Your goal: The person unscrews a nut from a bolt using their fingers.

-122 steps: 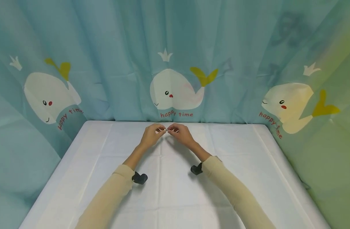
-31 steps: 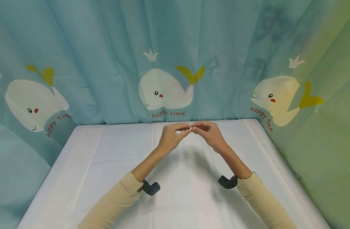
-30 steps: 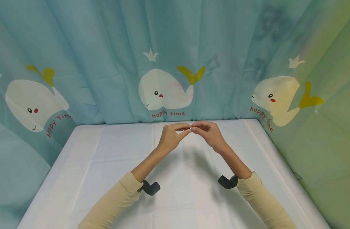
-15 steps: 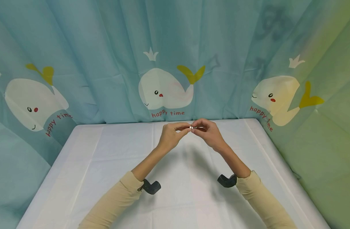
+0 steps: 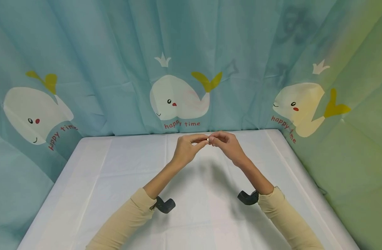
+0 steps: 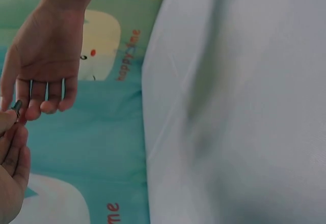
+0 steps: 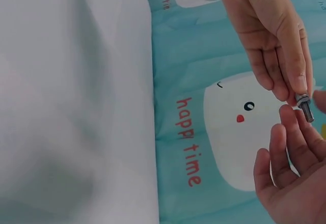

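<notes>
Above the white cloth-covered table (image 5: 115, 194), left hand (image 5: 185, 150) and right hand (image 5: 227, 146) each pinch one small grey metal bolt (image 7: 305, 108) between fingertips.

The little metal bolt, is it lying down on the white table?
No, the little metal bolt is up in the air, pinched between the left hand and the right hand above the white table.

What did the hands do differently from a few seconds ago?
Both hands have shifted toward the right side of the white table and lifted a bit higher. The left hand and the right hand still meet at the fingertips, pinching the same small metal bolt between them. In the last second they have hardly moved. The whale curtain hangs as before.
</notes>
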Demonstrator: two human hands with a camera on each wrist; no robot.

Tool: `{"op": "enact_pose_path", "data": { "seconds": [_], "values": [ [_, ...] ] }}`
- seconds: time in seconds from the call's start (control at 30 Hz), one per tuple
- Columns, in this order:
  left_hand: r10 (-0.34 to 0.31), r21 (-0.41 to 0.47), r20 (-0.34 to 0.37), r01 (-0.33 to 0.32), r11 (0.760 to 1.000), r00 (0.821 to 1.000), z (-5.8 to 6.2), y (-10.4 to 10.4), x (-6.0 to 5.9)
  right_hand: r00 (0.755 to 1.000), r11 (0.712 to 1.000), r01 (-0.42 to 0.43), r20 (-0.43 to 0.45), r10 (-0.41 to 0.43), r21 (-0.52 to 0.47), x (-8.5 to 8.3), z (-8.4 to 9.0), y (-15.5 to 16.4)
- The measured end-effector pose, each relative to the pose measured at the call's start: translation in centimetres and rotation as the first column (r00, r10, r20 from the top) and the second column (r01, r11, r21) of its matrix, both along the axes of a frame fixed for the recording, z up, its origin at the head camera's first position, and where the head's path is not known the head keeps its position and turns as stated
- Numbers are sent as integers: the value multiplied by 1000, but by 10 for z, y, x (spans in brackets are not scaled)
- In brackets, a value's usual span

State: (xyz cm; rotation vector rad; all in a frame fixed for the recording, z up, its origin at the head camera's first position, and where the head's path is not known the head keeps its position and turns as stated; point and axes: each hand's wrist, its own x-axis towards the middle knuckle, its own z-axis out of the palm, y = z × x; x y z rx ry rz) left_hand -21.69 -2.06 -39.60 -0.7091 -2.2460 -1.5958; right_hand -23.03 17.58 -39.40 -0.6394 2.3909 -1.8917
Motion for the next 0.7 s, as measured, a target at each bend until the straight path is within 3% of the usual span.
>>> {"op": "enact_pose_path", "data": {
  "seconds": [0.5,0.7],
  "values": [
    [0,12,-16,0,1000,1000,3,0,1,998,992,-70,-4,70,-108,1,3,3],
    [5,15,-11,-4,1000,1000,4,-1,2,997,993,-83,-6,83,-86,1,4,0]
  ]
}}
